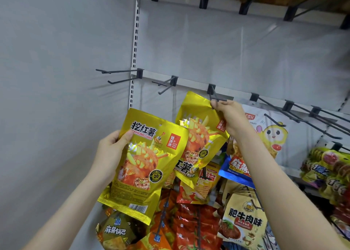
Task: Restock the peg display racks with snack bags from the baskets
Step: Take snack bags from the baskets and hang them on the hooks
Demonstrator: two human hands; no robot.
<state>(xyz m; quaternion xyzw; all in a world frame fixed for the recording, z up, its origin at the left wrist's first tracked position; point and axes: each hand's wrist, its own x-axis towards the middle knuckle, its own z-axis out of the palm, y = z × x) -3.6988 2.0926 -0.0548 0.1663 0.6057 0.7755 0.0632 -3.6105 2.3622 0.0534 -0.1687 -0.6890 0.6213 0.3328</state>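
My left hand (111, 151) grips the left edge of a gold snack bag (144, 166) with red sweet-potato art, held upright in front of the rack. My right hand (230, 117) pinches the top right corner of a second, identical gold bag (198, 128), raised to the tip of a dark peg hook (216, 96) on the middle rail. That bag hangs tilted, partly behind the first one. Whether its hole is on the peg is hidden by my fingers.
Two bare double pegs (117, 76) (166, 85) stick out left of the hand; more bare pegs (303, 113) run to the right. A white cartoon bag (269, 130) hangs behind my right wrist. Lower pegs carry red, orange, blue and cream snack bags (244, 223). A grey wall (56, 79) stands left.
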